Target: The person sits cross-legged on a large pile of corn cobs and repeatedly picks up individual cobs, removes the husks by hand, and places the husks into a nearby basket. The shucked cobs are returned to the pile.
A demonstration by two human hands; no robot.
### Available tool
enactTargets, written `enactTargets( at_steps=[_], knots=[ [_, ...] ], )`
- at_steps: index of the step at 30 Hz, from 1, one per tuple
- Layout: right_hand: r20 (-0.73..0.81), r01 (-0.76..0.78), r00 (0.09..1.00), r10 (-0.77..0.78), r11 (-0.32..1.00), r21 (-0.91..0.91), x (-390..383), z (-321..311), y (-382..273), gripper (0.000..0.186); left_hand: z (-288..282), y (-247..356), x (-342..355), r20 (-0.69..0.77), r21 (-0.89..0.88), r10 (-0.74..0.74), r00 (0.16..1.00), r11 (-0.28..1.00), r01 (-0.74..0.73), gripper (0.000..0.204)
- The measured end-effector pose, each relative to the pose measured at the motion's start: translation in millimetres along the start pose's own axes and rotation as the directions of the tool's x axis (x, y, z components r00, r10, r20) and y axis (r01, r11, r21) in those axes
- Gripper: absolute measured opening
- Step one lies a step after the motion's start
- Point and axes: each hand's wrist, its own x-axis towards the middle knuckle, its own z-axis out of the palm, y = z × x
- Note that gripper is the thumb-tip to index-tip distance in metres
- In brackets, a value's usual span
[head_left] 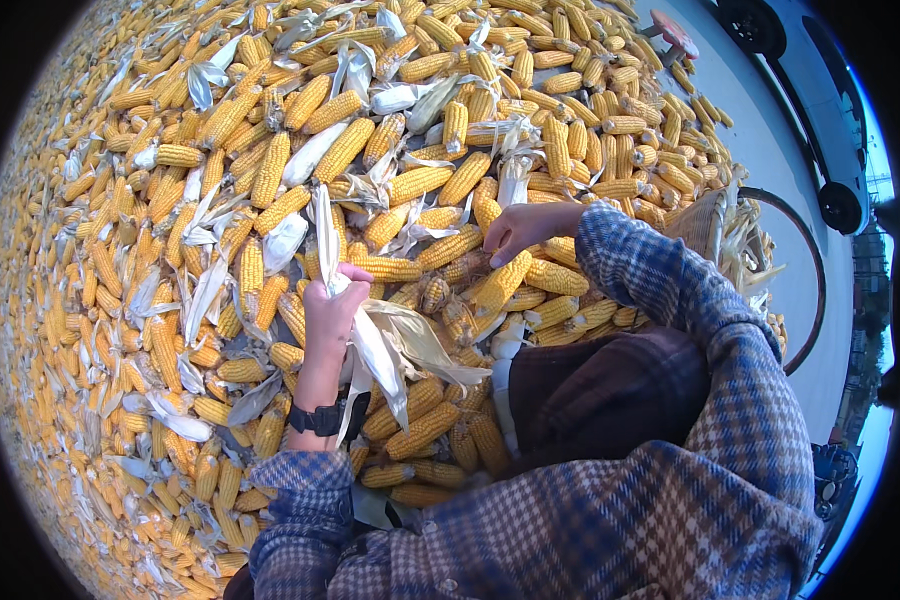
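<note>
My left hand (336,308) is closed round a bunch of pale dry corn husks (378,355). One strip sticks up above the fist and several longer leaves hang down toward my lap. Whether an ear is inside the husks, I cannot tell. To the right, my right hand (518,230) reaches over the pile with its fingers curled downward, right at the upper end of a bare yellow corn ear (500,286). What those fingers grip, if anything, is hidden. Another yellow ear (387,268) lies between the two hands.
A wide pile of corn ears (170,300) with loose husks surrounds me. On the right stands a woven basket (705,222) with a curved handle (820,270) and husks in it. Beyond the pile are grey pavement (740,110), a parked car (820,90) and a reddish stool-like object (675,35).
</note>
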Motion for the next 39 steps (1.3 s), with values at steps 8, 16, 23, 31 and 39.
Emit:
enactTargets(
  at_steps=[8,16,23,31,39],
  knots=[
    [-0.195,-0.026,0.963,-0.187,0.655,-0.755,124,8,-4,0.053,-20,16,12,-0.162,-0.267,-0.033,0.986,0.964,-0.011,0.017],
    [-0.118,-0.104,0.992,0.035,0.749,-0.654,165,10,-32,0.061,-18,21,-13,0.024,-0.152,-0.137,0.990,0.979,0.139,0.016],
    [-0.072,0.110,0.993,-0.095,0.485,0.868,117,29,-89,0.045,-21,-23,-2,0.060,-0.158,-0.263,0.963,0.950,0.269,0.018],
    [-0.281,0.334,0.930,-0.238,0.226,0.915,99,48,-174,0.048,24,-6,-10,0.015,-0.488,0.025,1.000,0.873,-0.014,0.058],
    [-0.300,0.313,0.948,-0.110,0.508,0.802,90,60,-186,0.063,6,-20,-10,-0.018,0.023,-0.018,1.000,1.000,0.018,0.021]
  ],
)
